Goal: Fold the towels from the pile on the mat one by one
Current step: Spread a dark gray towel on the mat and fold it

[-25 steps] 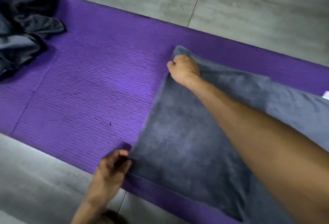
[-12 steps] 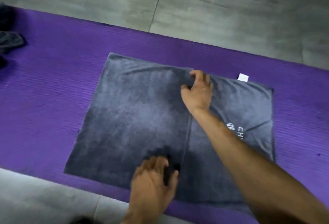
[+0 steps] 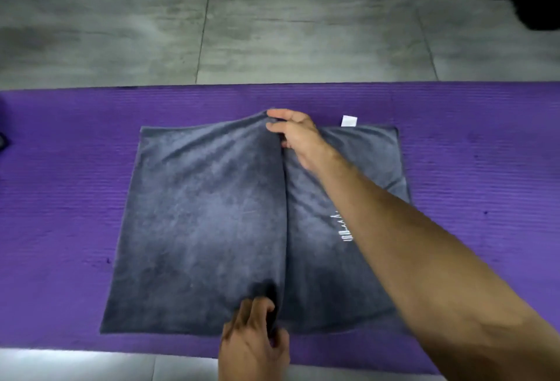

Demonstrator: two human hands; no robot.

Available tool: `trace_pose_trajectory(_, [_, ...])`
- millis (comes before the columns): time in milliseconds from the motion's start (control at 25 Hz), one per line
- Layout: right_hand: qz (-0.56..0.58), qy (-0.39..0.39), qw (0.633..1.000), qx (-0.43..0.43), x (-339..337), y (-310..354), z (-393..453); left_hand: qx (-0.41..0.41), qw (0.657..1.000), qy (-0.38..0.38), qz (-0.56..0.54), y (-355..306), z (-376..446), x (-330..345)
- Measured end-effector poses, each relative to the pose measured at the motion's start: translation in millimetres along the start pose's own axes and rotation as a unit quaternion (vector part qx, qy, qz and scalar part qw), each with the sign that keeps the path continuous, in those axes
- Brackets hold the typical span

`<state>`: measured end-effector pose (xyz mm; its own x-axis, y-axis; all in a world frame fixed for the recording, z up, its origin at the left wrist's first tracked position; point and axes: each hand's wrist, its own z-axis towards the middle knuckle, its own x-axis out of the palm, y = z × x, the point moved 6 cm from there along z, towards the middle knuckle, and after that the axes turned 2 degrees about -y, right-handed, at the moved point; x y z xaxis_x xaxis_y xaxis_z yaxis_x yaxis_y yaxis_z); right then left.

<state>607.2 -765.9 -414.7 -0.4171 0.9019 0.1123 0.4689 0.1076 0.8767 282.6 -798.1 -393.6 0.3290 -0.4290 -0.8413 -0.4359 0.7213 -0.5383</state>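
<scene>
While your right hand (image 3: pixel 298 135) and left hand (image 3: pixel 257 330) pinch the towel (image 3: pixel 200 223) flap's far and near corners, judge the fold underway; next, draw it evenly right.

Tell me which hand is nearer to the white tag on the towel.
Right. The right hand pinches the towel's far edge, just left of the white tag. The left hand grips the near edge, across the towel from it.

A dark grey towel (image 3: pixel 206 223) with white lettering lies on a ribbed purple mat (image 3: pixel 60 186).
</scene>
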Motion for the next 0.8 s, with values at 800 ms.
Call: trace_pose_trajectory(800, [-0.044,-0.125,0.991,-0.034,-234.8,0.9,-15.6,0.109,0.957,0.217,-0.161,-158.9,-36.8,116.9])
